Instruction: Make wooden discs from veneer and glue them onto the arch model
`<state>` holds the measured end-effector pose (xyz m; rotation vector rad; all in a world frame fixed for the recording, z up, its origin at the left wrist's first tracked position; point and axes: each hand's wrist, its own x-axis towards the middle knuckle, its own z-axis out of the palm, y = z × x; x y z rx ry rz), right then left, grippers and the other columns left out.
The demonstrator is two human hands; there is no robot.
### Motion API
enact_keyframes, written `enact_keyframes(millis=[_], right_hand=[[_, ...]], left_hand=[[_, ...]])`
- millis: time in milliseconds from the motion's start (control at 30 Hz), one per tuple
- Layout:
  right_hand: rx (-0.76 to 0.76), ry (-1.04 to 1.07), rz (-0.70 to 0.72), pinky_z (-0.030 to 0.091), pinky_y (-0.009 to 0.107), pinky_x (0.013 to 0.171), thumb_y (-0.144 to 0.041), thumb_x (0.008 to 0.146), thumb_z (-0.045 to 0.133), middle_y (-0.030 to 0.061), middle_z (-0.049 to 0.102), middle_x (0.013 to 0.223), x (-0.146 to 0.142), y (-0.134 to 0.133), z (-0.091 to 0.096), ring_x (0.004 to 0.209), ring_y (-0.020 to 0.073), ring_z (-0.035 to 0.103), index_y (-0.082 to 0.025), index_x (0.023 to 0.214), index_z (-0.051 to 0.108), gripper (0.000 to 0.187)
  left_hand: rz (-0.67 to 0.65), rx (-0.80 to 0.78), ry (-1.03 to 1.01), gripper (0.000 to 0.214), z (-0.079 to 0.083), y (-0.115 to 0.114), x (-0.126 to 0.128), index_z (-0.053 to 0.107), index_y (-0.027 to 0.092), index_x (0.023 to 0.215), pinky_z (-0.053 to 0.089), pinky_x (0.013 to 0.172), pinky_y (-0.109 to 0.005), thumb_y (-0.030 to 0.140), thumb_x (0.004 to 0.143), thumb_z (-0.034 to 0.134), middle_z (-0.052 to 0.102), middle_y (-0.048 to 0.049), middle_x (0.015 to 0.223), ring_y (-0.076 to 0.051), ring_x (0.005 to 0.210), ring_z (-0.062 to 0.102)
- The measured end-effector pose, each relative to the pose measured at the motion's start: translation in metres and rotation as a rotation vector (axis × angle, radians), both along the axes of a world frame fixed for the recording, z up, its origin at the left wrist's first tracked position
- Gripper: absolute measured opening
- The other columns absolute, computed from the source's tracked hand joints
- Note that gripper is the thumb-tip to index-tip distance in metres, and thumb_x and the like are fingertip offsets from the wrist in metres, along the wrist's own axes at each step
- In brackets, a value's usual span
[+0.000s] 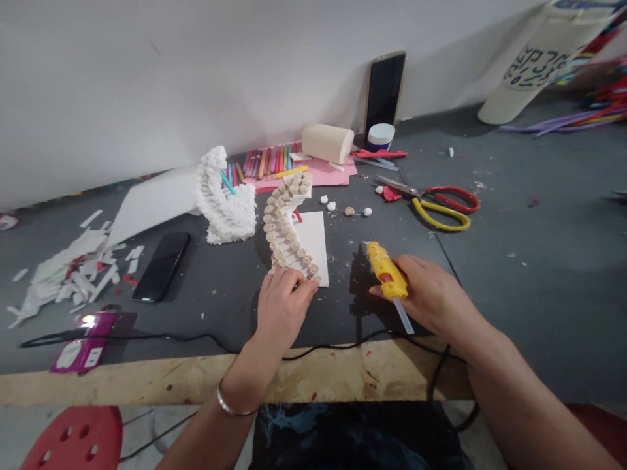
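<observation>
Grey worktable (514,274), left fingers (298,287) loose on spiral model (284,228), right fingers (414,267) gripping glue gun (386,271), scissors (441,202) beyond

I read nothing for certain. Far beyond the scissors (443,203), the cream bag (539,65) carries dark lettering, upside down and blurred. The purple pack (83,349), well left of the scissors, has illegible labels.

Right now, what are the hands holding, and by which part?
The right hand grips the glue gun by its rear body; the left hand only presses the near end of the paper-roll model.
</observation>
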<state>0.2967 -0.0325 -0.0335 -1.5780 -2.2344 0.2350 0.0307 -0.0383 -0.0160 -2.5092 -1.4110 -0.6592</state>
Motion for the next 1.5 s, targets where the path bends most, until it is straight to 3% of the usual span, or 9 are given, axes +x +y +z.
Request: enact_keyframes(millis=[167,400,633,833,1000,1100,1200,1333,1500], right_hand=[[0.037,0.030,-0.003,0.034,0.029,0.056,-0.060,0.087,0.053,0.0022,0.056,0.070,0.002,-0.002,-0.003,0.061,0.0186,0.054,-0.023,0.079,0.046,0.039],[0.105,-0.008,0.034,0.037,0.029,0.058,-0.052,0.088,0.054,0.0026,0.056,0.071,0.004,-0.001,-0.007,0.063,0.0202,0.055,-0.023,0.080,0.045,0.031],[0.022,-0.165,-0.022,0.040,0.032,0.065,-0.040,0.082,0.062,0.0061,0.061,0.083,0.005,0.005,-0.006,0.076,0.0248,0.059,-0.022,0.089,0.052,0.022],[-0.076,-0.208,-0.019,0.044,0.036,0.072,-0.040,0.081,0.064,0.0101,0.064,0.092,0.012,0.010,-0.006,0.085,0.0275,0.061,-0.017,0.101,0.058,0.030],[0.006,-0.222,0.026,0.045,0.039,0.075,-0.040,0.083,0.062,0.0127,0.065,0.109,0.015,-0.002,0.012,0.095,0.0301,0.061,-0.020,0.118,0.057,0.041],[0.072,-0.125,0.024,0.044,0.039,0.078,-0.040,0.089,0.057,0.0112,0.067,0.111,-0.011,-0.013,0.032,0.097,0.0285,0.061,-0.022,0.116,0.060,0.033],[-0.007,-0.065,0.059,0.042,0.037,0.076,-0.036,0.093,0.054,0.0075,0.071,0.094,-0.051,-0.017,0.044,0.090,0.0251,0.064,-0.022,0.100,0.066,0.020],[-0.053,-0.112,0.044,0.039,0.036,0.078,-0.031,0.092,0.057,0.0045,0.072,0.086,-0.093,-0.010,0.042,0.085,0.0238,0.065,-0.022,0.091,0.069,0.015],[-0.085,-0.193,0.083,0.036,0.036,0.075,-0.026,0.092,0.055,0.0049,0.072,0.083,-0.109,-0.002,0.037,0.083,0.0235,0.064,-0.021,0.087,0.068,0.015]], left_hand=[[0.067,-0.060,-0.311,0.014,0.002,-0.003,-0.007,0.068,0.022,0.086,0.039,0.073,-0.032,0.025,0.092,0.055,0.065,-0.0024,0.079,-0.017,0.078,0.058],[0.452,-0.090,-1.059,0.021,-0.007,0.011,-0.034,0.063,0.019,0.102,0.047,0.075,-0.029,0.036,0.090,0.056,0.063,-0.0051,0.089,-0.017,0.081,0.059],[0.473,-0.309,-1.642,0.018,-0.025,0.024,-0.038,0.061,0.019,0.093,0.050,0.087,-0.033,0.034,0.082,0.061,0.063,-0.0053,0.094,-0.016,0.088,0.061],[0.320,-0.430,-1.788,0.026,-0.022,0.021,-0.034,0.062,0.019,0.097,0.044,0.103,-0.040,0.041,0.083,0.061,0.063,-0.0109,0.117,-0.022,0.112,0.059],[0.303,-0.512,-1.856,0.034,-0.020,0.020,-0.033,0.064,0.019,0.103,0.043,0.105,-0.043,0.046,0.081,0.064,0.063,-0.0133,0.124,-0.024,0.116,0.060],[0.301,-0.518,-1.880,0.035,-0.020,0.020,-0.033,0.064,0.019,0.102,0.044,0.104,-0.043,0.047,0.081,0.065,0.064,-0.0137,0.124,-0.025,0.115,0.061],[0.316,-0.516,-1.900,0.035,-0.021,0.021,-0.032,0.064,0.019,0.102,0.044,0.104,-0.043,0.047,0.081,0.064,0.065,-0.0144,0.123,-0.025,0.115,0.062],[0.329,-0.510,-1.898,0.036,-0.022,0.022,-0.032,0.065,0.018,0.101,0.044,0.104,-0.044,0.048,0.081,0.064,0.065,-0.0151,0.123,-0.025,0.115,0.062],[0.321,-0.527,-1.893,0.037,-0.020,0.020,-0.032,0.065,0.018,0.104,0.043,0.106,-0.043,0.047,0.082,0.064,0.065,-0.0144,0.123,-0.025,0.117,0.061]])
